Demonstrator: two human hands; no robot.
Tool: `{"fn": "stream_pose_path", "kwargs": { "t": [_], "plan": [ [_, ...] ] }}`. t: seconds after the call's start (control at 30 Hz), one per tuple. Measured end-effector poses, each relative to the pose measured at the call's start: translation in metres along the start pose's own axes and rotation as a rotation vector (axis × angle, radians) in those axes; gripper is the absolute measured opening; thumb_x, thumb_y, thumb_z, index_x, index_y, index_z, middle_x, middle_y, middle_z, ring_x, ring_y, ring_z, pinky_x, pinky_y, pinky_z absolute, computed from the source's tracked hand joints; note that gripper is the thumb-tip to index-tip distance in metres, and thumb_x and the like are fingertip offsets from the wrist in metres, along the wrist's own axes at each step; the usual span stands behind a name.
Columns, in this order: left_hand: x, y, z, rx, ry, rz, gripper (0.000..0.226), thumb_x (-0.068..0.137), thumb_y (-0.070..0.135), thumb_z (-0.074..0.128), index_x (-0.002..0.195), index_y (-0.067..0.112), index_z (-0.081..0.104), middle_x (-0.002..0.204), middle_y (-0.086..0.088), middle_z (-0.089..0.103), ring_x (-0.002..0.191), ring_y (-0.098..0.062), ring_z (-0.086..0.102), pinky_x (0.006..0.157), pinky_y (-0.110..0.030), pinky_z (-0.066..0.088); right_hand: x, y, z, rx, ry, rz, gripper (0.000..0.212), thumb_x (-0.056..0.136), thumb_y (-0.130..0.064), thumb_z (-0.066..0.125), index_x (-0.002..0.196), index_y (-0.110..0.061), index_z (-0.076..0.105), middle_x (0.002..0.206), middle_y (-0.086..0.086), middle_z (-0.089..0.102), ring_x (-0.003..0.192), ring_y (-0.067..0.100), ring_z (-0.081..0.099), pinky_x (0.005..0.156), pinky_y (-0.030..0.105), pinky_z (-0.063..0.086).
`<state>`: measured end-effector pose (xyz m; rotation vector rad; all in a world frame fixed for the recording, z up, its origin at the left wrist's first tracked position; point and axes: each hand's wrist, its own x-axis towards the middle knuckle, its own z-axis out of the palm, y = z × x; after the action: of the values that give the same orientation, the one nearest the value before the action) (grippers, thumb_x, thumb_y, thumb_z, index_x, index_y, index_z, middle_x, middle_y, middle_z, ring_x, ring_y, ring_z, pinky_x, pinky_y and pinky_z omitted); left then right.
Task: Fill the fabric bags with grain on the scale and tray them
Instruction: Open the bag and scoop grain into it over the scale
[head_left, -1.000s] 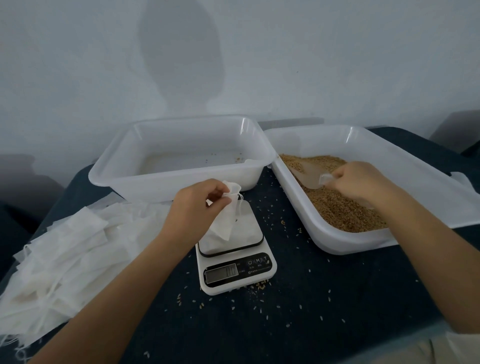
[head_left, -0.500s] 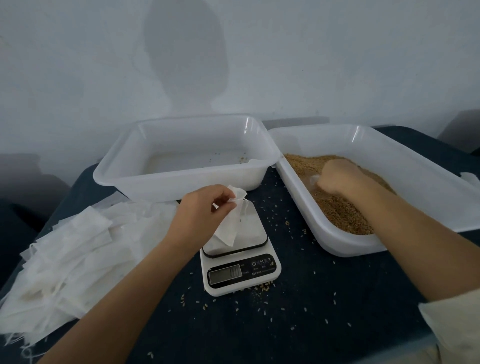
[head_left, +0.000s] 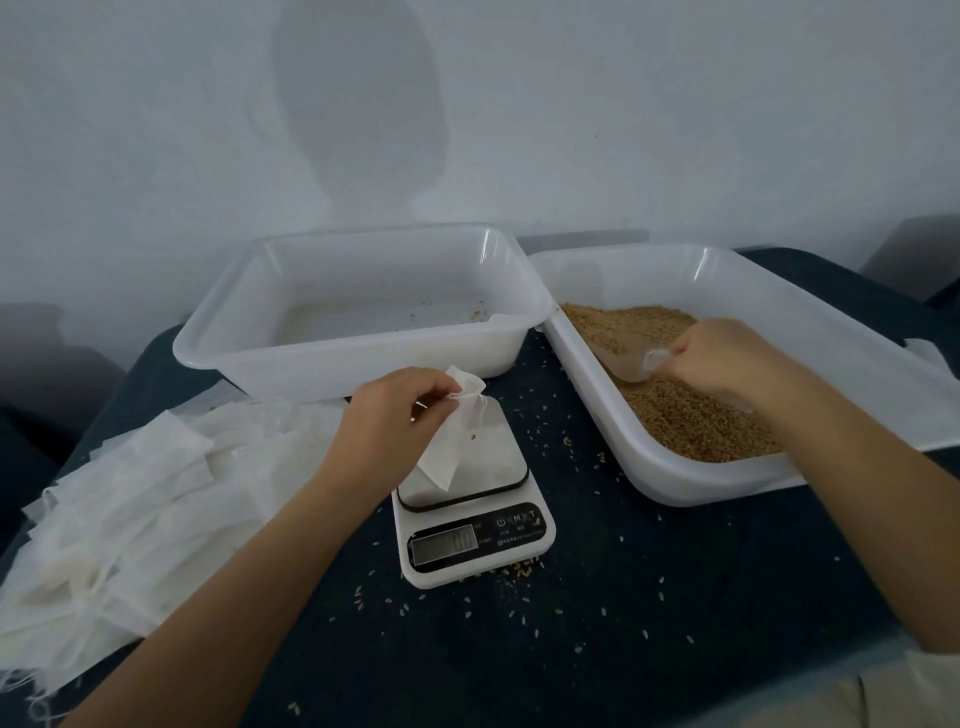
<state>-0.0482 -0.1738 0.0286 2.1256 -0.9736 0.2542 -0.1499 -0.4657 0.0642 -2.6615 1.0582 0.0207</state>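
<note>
Pinching the top edge of the thin, floppy bag, the left hand holds it over the scale. Right hand grips the scoop in the grain at two o'clock.

Dim, bluish light; soft wall shadows; wide-angle edge bending

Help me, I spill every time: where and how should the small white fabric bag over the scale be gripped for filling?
Pinch the small white fabric bag at its drawstring mouth rim, coming from its left as the left hand does. It hangs limp, bottom corner on the white digital scale, so only the top holds it open. That leaves the right side free for the clear plastic scoop.
</note>
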Motion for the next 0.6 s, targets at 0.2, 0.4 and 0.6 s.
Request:
{"fn": "stream_pose_path", "kwargs": {
  "t": [0.2, 0.4, 0.6],
  "plan": [
    [0.0, 0.001, -0.001, -0.005, 0.023, 0.067, 0.011, 0.082, 0.003, 0.067, 0.091, 0.007, 0.071, 0.083, 0.005, 0.06, 0.071, -0.001, 0.055, 0.069, -0.002, 0.039, 0.0, 0.004, 0.002, 0.005, 0.016, -0.022, 0.043, 0.092, -0.047, 0.056, 0.104, -0.007, 0.069, 0.097, 0.009, 0.066, 0.085, 0.024, 0.061, 0.072, 0.033, 0.046],
    [0.0, 0.001, -0.003, -0.018, 0.04, 0.03, 0.009, 0.081, 0.005, 0.068, 0.089, 0.01, 0.07, 0.08, 0.009, 0.06, 0.072, 0.002, 0.055, 0.068, -0.001, 0.039, -0.001, 0.012, 0.005, 0.069, 0.083, -0.041, 0.039, 0.091, -0.045, 0.056, 0.105, -0.011, 0.07, 0.094, 0.008, 0.068, 0.078, 0.02, 0.06, 0.07, 0.033, 0.046],
    [0.004, -0.003, -0.009, -0.05, 0.035, -0.032, 0.009, 0.082, 0.011, 0.069, 0.087, 0.017, 0.07, 0.076, 0.023, 0.059, 0.073, 0.003, 0.058, 0.067, -0.001, 0.039, -0.009, 0.022, 0.002, 0.234, 0.139, -0.122, 0.048, 0.092, -0.05, 0.055, 0.131, -0.022, 0.057, 0.115, 0.002, 0.066, 0.093, 0.02, 0.063, 0.082, 0.033, 0.046]
  ]
}}
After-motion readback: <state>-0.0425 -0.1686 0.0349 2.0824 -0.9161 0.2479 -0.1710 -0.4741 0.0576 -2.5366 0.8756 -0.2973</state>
